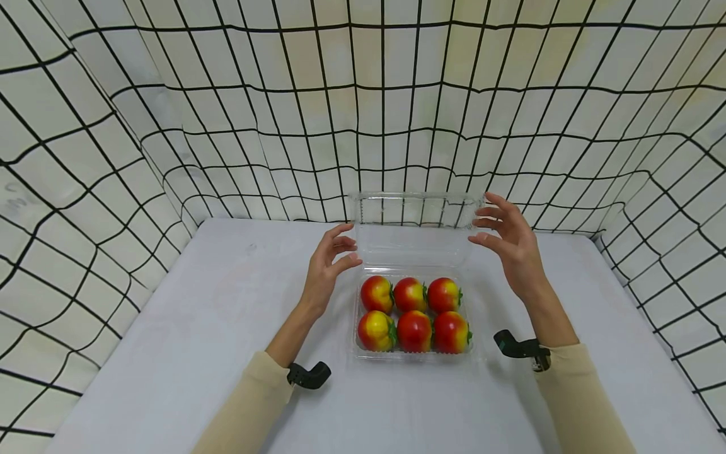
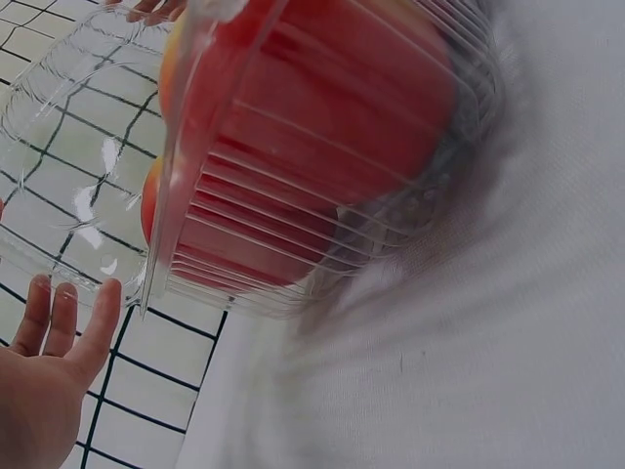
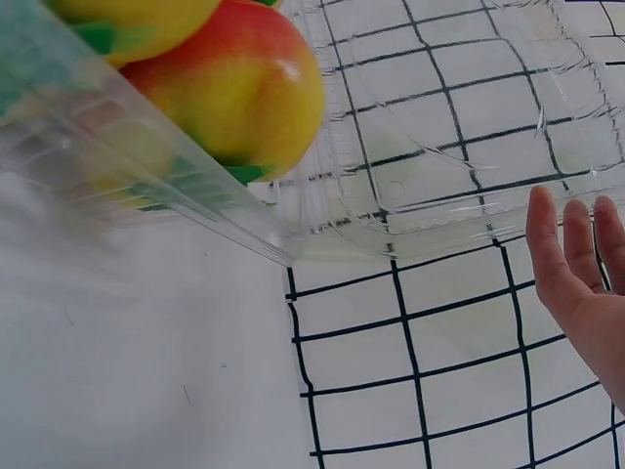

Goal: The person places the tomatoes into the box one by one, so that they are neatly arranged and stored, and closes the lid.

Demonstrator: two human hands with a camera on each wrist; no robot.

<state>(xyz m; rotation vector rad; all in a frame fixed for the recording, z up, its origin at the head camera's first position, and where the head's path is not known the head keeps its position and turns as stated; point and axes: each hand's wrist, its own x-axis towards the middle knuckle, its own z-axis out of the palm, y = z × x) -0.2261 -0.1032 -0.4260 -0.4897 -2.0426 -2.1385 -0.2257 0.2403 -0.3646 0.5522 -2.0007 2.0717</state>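
A clear plastic clamshell box [image 1: 413,355] sits on the white table, holding two rows of red-and-yellow fruits [image 1: 414,331] with small green leaves. Its transparent lid [image 1: 416,246] stands raised at the back. At the lid's left side is my left hand [image 1: 329,265], its fingertips at or very near the edge; the left wrist view shows these fingers [image 2: 96,337] extended against the rim. My right hand [image 1: 510,246] is at the lid's right side, fingers spread and loosely bent. Up close, the right fingers [image 3: 547,239] reach the lid's edge; firm contact is hard to tell.
Black wire mesh [image 1: 382,107] over white panels encloses the white table [image 1: 227,302] at the back and both sides. Each wrist carries a black camera mount [image 1: 309,376], below beige sleeves.
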